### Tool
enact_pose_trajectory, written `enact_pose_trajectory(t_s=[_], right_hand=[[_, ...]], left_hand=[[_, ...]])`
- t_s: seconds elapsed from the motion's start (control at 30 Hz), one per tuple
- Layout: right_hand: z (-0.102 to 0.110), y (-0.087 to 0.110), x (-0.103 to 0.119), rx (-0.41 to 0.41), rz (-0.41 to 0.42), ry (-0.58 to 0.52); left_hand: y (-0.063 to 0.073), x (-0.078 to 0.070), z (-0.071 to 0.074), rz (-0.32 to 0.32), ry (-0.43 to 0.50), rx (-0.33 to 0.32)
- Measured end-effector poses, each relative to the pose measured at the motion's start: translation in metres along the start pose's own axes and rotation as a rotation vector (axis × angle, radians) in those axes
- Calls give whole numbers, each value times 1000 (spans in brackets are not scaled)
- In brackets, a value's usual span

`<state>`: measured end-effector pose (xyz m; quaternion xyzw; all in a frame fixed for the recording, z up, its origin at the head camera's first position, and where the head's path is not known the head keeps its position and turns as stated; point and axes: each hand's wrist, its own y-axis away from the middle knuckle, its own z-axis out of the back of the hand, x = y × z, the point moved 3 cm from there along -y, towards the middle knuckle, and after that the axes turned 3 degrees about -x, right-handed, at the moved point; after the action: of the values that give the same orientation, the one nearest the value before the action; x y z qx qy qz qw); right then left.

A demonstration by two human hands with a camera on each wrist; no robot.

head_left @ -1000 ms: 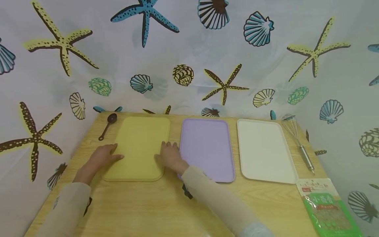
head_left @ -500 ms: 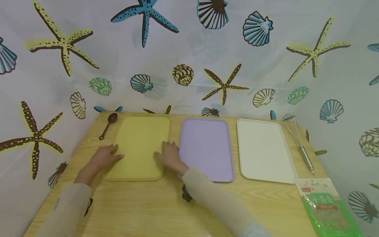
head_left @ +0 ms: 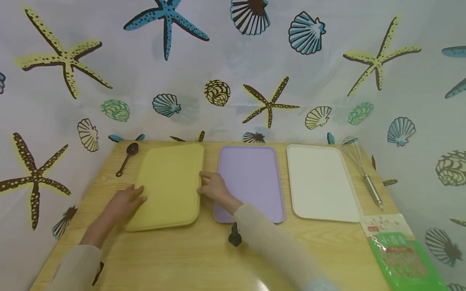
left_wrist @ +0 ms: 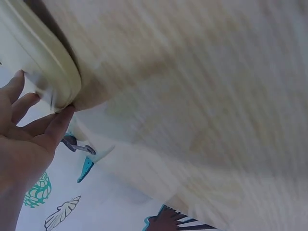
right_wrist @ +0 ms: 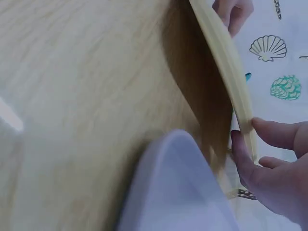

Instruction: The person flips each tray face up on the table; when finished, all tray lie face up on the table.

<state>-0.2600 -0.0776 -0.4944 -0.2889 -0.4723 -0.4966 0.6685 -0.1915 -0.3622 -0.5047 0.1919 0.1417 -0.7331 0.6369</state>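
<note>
In the head view a yellow tray [head_left: 169,182] with a layered rim stands tilted at the left of the table. My right hand [head_left: 217,189] holds its right edge, and the right wrist view shows thumb and fingers pinching the raised rim [right_wrist: 230,72] with a shadow beneath. At the left edge, my left hand [head_left: 125,202] grips the rim, thumb on top. The left wrist view has its fingers around the tray's corner [left_wrist: 60,67], close to the wood. A purple tray [head_left: 251,182] lies just right of the yellow one, partly behind my right hand.
A white tray [head_left: 324,182] lies right of the purple one, with a whisk [head_left: 370,188] beside it. A green and white food packet [head_left: 402,252] is at the front right. A dark brown spoon [head_left: 132,149] rests at the back left, near the patterned curtain [head_left: 225,52].
The yellow tray's right side has risen off the table and the tray has turned slightly. My right hand has shifted from lying over its edge to pinching it. The head view has shifted slightly.
</note>
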Motion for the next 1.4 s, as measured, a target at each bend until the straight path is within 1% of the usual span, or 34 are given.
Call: enact_pose_trajectory(t_s=[0.07,0.17,0.27,0.37,0.43,0.53,0.63,0.7,0.8,0.93,1.07,1.17,1.27,1.4], right_hand=[[6,2,3,-9,-4,-7],[13,6,9,-9,-19,-21],[15,6,13,26,-24,-44],[16,5,16,66,-22,-68],[16,5,18,83,-26,-95],[18,5,21,86,-36,-109],[19,5,25,93,-39,-118],[19,5,27,98,-41,-126],[19,5,31,101,-44,-140],[22,8,37,90,-51,-140],[25,9,43,86,-39,-146],[27,10,48,93,-31,-165],[29,11,51,104,-31,-182],[29,11,52,114,-28,-166]], left_hand=[[5,-1,-3,-6,56,-15],[10,0,-7,-13,123,-15],[11,3,-9,-6,122,8],[11,3,-6,12,122,45],[12,-1,-4,25,129,75],[16,-10,-2,41,165,121],[24,-19,-1,28,164,136],[32,-25,-1,8,159,131],[44,-32,-1,-23,147,104],[57,-37,-6,-71,140,73],[68,-43,-12,-110,150,60],[72,-47,-17,-150,126,38],[74,-48,-21,-152,74,8],[75,-50,-22,-104,59,-29]])
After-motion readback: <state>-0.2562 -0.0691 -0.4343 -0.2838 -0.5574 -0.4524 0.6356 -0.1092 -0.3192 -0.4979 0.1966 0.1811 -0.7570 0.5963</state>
